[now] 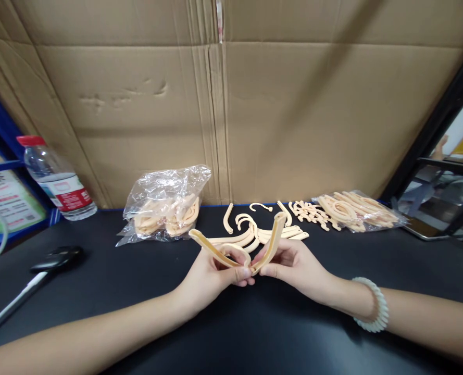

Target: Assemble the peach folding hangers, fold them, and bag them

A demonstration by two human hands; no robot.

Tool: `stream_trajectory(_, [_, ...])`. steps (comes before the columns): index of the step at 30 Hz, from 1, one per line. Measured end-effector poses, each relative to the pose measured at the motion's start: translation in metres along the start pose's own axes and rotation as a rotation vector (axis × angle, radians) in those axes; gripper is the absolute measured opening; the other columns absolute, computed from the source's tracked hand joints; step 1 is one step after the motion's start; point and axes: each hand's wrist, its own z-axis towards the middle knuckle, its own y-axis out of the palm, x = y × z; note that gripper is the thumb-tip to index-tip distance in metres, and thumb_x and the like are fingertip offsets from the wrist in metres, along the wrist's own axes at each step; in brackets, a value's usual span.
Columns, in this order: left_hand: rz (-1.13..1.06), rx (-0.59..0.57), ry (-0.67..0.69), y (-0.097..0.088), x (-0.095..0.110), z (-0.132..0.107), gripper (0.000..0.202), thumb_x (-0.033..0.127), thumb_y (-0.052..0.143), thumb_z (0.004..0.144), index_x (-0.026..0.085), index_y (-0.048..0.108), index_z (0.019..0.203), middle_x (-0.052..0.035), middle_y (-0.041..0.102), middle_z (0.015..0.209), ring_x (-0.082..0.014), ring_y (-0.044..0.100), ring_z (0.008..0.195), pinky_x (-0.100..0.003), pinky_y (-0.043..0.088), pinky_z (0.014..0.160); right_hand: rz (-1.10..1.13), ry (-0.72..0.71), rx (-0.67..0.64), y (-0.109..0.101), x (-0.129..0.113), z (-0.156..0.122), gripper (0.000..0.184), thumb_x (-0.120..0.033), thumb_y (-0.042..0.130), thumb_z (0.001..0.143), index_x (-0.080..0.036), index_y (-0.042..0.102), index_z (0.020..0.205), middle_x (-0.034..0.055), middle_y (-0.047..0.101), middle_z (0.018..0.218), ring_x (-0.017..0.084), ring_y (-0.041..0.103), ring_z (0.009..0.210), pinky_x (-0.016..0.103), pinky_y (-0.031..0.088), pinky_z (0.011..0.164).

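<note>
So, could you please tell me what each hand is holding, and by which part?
The left hand holds a curved cream piece, the right hand a second piece, each near its lower end.

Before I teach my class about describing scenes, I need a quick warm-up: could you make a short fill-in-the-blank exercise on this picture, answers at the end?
1. The left hand and right hand hold grooved beige pieces above a table coloured ____.
2. The pale bracelet is worn on the person's ____ side.
3. The bottle has a cap coloured ____.
4. The tall panel behind the table is ____.

Missing words: black; right; red; cardboard.
</note>
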Motion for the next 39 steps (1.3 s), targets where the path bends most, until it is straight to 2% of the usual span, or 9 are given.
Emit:
stream_trajectory(11, [-0.011,0.028,-0.044,0.001,0.001,0.001,0.038,0.039,0.083,0.069,0.014,0.057,0.079,-0.0009,0.069,0.069,-0.0153,0.072,0.061,-0.021,0.056,0.058,-0.091,-0.012,0.166,0.009,0.001,-0.002,0.019,-0.032,0.076,0.077,-0.02,0.066,0.086,0.002,0.07,0.079,0.015,0.067,0.07,0.028,0.057,0.063])
stream_trajectory(15, [-0.048,0.141,0.015,0.001,0.0,0.001,0.037,0.041,0.077,0.075,0.016,0.055,0.09,0.0014,0.067,0.068,-0.0145,0.07,0.056,-0.021,0.055,0.054,-0.113,-0.011,0.27,0.006,0.001,0.0,0.025,-0.038,0.077,0.074,-0.019,0.063,0.081,0.0018,0.065,0.076,0.015,0.065,0.063,0.025,0.053,0.051])
stream_trajectory(18, [-0.045,0.243,0.093,-0.001,0.0,0.0,0.033,0.039,0.075,0.077,0.017,0.053,0.086,0.0047,0.062,0.062,-0.0116,0.066,0.052,-0.019,0.051,0.05,-0.157,-0.037,0.352,0.004,-0.001,0.001,0.027,-0.04,0.078,0.073,-0.019,0.062,0.078,0.0008,0.062,0.075,0.012,0.058,0.058,0.024,0.049,0.047])
stream_trajectory(24, [0.081,0.389,0.2,-0.006,-0.001,0.002,0.027,0.033,0.072,0.08,0.017,0.051,0.083,0.0063,0.058,0.055,-0.0089,0.059,0.05,-0.017,0.047,0.05,-0.179,-0.146,0.56,-0.006,-0.004,0.0,0.022,-0.039,0.072,0.081,-0.021,0.061,0.082,-0.0019,0.056,0.072,0.01,0.05,0.056,0.025,0.046,0.051])
stream_trajectory(29, [0.157,0.446,0.189,-0.008,-0.003,0.003,0.029,0.037,0.071,0.081,0.018,0.049,0.085,0.007,0.055,0.058,-0.009,0.057,0.049,-0.019,0.045,0.049,-0.219,-0.284,0.703,-0.021,-0.001,0.003,0.015,-0.036,0.063,0.088,-0.023,0.056,0.091,-0.001,0.055,0.081,0.013,0.053,0.066,0.027,0.046,0.06])
stream_trajectory(31, [0.156,0.463,0.199,-0.01,-0.005,0.003,0.032,0.039,0.071,0.081,0.02,0.048,0.093,0.0059,0.057,0.068,-0.0105,0.059,0.055,-0.021,0.048,0.053,-0.317,-0.332,0.772,-0.026,-0.001,0.005,0.012,-0.033,0.062,0.088,-0.023,0.055,0.091,0.0003,0.055,0.084,0.015,0.054,0.075,0.03,0.046,0.068])
stream_trajectory(33, [0.175,0.499,0.241,-0.012,-0.008,0.004,0.039,0.038,0.072,0.079,0.022,0.047,0.105,0.0009,0.061,0.09,-0.0145,0.064,0.074,-0.026,0.053,0.067,-0.452,-0.389,0.813,-0.027,-0.002,0.005,0.009,-0.029,0.061,0.087,-0.023,0.054,0.089,0.0015,0.055,0.087,0.018,0.054,0.083,0.033,0.045,0.077])
stream_trajectory(36, [0.276,0.582,0.312,-0.016,-0.012,0.005,0.052,0.036,0.072,0.078,0.026,0.046,0.121,-0.007,0.052,0.126,-0.023,0.055,0.112,-0.037,0.048,0.093,-0.695,-0.481,0.646,-0.018,-0.007,0.001,0.004,-0.02,0.056,0.087,-0.023,0.054,0.086,0.0032,0.056,0.088,0.02,0.054,0.085,0.036,0.044,0.081])
stream_trajectory(39, [0.409,0.591,0.408,-0.017,-0.012,0.003,0.051,0.032,0.066,0.082,0.025,0.044,0.127,-0.0092,0.045,0.138,-0.0266,0.043,0.129,-0.045,0.035,0.109,-0.94,-0.59,0.229,-0.004,-0.014,-0.007,0.014,-0.008,0.052,0.084,-0.022,0.054,0.086,0.0036,0.06,0.083,0.021,0.054,0.086,0.037,0.044,0.08])
